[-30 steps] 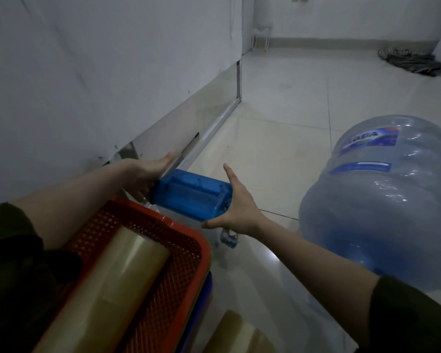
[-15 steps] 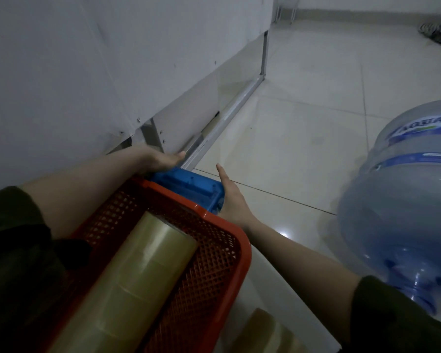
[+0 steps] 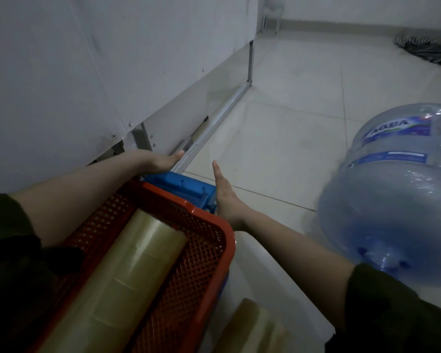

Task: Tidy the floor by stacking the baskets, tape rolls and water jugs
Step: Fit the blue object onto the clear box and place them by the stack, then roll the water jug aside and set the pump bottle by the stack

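A red mesh basket [image 3: 214, 240] sits at the lower left, nested on a blue one whose edge [image 3: 224, 285] shows under its rim. A stack of clear tape rolls [image 3: 127, 273] lies inside it. Just beyond its far rim is a blue plastic crate [image 3: 181, 187]. My left hand [image 3: 161, 161] covers the crate's left end and my right hand [image 3: 224, 197] presses flat against its right end, fingers straight. A big blue water jug [image 3: 392, 200] lies on its side at the right. Another tape roll stack [image 3: 252, 329] lies on the floor at the bottom.
A white panel wall [image 3: 87, 72] with a metal floor rail [image 3: 214, 123] runs along the left, close to the crate. Pale floor tiles [image 3: 290, 123] stretch ahead. A dark bundle [image 3: 428, 49] lies at the far right by the back wall.
The blue crate, held between both hands, has come down and nearer, now partly behind the red basket's far rim. The view has shifted, so the jug sits further right.
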